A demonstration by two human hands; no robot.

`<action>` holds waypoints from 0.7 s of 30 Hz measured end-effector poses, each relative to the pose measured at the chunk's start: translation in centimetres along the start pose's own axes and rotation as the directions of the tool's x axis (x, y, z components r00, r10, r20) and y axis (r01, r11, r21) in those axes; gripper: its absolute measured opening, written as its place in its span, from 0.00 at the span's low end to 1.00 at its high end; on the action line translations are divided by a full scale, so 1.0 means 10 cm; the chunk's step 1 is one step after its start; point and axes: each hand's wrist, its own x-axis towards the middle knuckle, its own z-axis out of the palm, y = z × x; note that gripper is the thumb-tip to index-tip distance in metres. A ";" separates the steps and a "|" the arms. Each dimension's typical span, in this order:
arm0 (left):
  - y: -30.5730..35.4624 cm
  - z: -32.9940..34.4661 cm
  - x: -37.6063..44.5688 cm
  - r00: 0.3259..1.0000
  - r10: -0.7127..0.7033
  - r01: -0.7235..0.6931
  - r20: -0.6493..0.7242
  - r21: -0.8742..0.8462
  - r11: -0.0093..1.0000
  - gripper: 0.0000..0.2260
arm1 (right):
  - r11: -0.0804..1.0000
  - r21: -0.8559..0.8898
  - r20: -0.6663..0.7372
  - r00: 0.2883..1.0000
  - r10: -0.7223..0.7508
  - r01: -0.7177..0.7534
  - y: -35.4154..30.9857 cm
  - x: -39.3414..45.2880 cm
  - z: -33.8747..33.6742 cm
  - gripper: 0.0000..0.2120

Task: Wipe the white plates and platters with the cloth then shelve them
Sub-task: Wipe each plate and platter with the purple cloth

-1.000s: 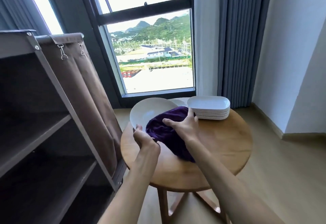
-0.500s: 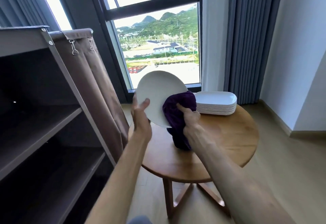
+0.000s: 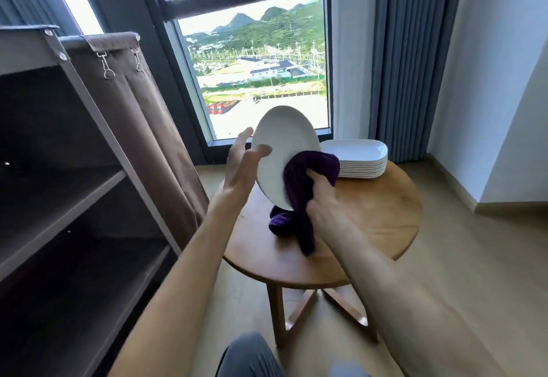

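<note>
I hold a round white plate (image 3: 281, 145) on edge, lifted above the round wooden table (image 3: 373, 216). My left hand (image 3: 241, 169) pinches its left rim, thumb on the near face and fingers behind. My right hand (image 3: 321, 195) grips a purple cloth (image 3: 305, 169) and presses it against the plate's lower right part. The cloth's loose end hangs down onto the tabletop. A stack of several white rectangular platters (image 3: 360, 160) sits at the table's back edge, just right of the plate.
An open brown shelf unit (image 3: 68, 195) with bare boards stands to the left, its fabric cover (image 3: 142, 127) pulled aside next to the table. A window and grey-blue curtains (image 3: 412, 59) are behind the table. Wooden floor lies to the right.
The plate has gone from lying low over the table to standing on edge, higher up. My left hand shifted up its rim. My right hand followed with the cloth.
</note>
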 end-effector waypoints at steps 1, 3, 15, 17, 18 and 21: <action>-0.09 0.12 -0.10 0.995 0.059 -0.063 -0.079 -0.051 0.997 0.33 | 0.999 0.035 -0.008 1.000 0.011 -0.011 0.03 0.01 0.01 0.23; -0.33 0.40 -0.34 0.974 0.179 -0.184 -0.136 -0.026 0.983 0.35 | 0.997 0.071 -0.030 0.999 0.032 -0.030 0.09 -0.01 0.05 0.19; 0.19 -0.12 0.00 0.950 -0.025 -0.033 0.312 0.178 0.983 0.11 | 0.981 -0.124 0.091 0.986 -0.142 0.152 -0.36 0.17 -0.09 0.15; 0.06 -0.02 -0.06 0.978 0.074 -0.043 0.193 -0.164 0.986 0.34 | 0.984 -0.100 0.057 0.989 -0.140 0.145 -0.36 0.18 0.02 0.14; -0.04 0.09 -0.15 0.986 0.125 -0.091 0.108 -0.277 0.957 0.42 | 0.988 -0.089 0.043 0.992 -0.121 0.125 -0.32 0.18 0.06 0.14; -0.22 0.33 -0.32 0.971 0.237 -0.238 -0.041 -0.312 0.920 0.41 | 0.993 -0.098 0.057 0.997 -0.061 0.066 -0.18 0.16 0.09 0.12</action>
